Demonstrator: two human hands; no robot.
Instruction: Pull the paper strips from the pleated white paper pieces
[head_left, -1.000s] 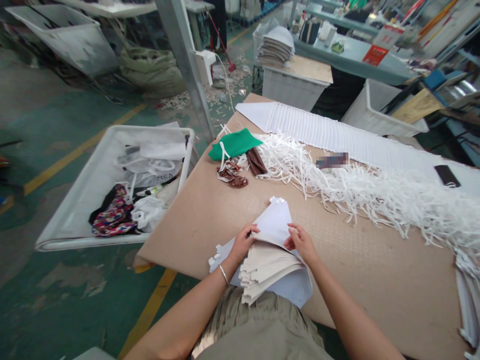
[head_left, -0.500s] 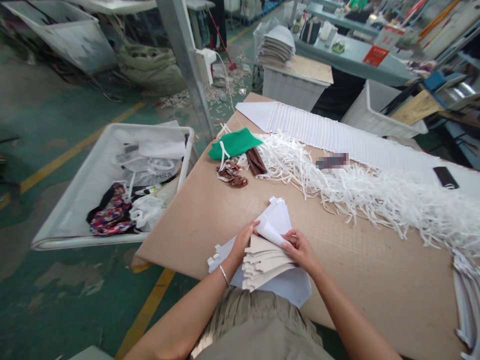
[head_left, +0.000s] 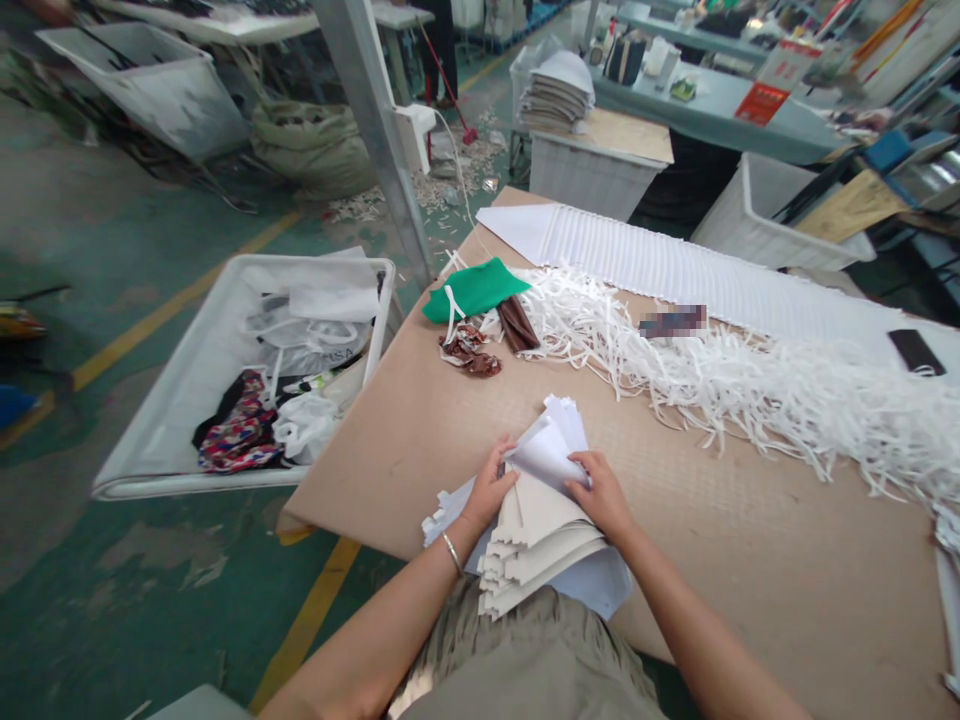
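Note:
A stack of notched card sheets (head_left: 536, 545), grey-beige on one face and white on the other, lies at the table's near edge against my body. My left hand (head_left: 491, 487) is closed on the stack's left edge, thumb on the beige face. On the right side, my right hand (head_left: 601, 497) grips the edge of a curled white sheet (head_left: 546, 452) at the top of the stack. More white sheets (head_left: 600, 580) show beneath, with notched ends sticking out on the left. Part of the fingers is hidden behind the curled sheets.
On the brown-topped table (head_left: 390, 470) lie a green cloth piece (head_left: 480, 288), brown scraps (head_left: 472, 352), a long heap of white strips (head_left: 720, 375) and a row of overlapping white sheets (head_left: 637, 240). A white bin (head_left: 150, 420) with scraps stands left, near a metal post (head_left: 379, 130).
The beige sheets have fanned lower, toward my body, and the white sheet between my hands has opened out more. My left thumb now shows on the beige face. The view has shifted slightly.

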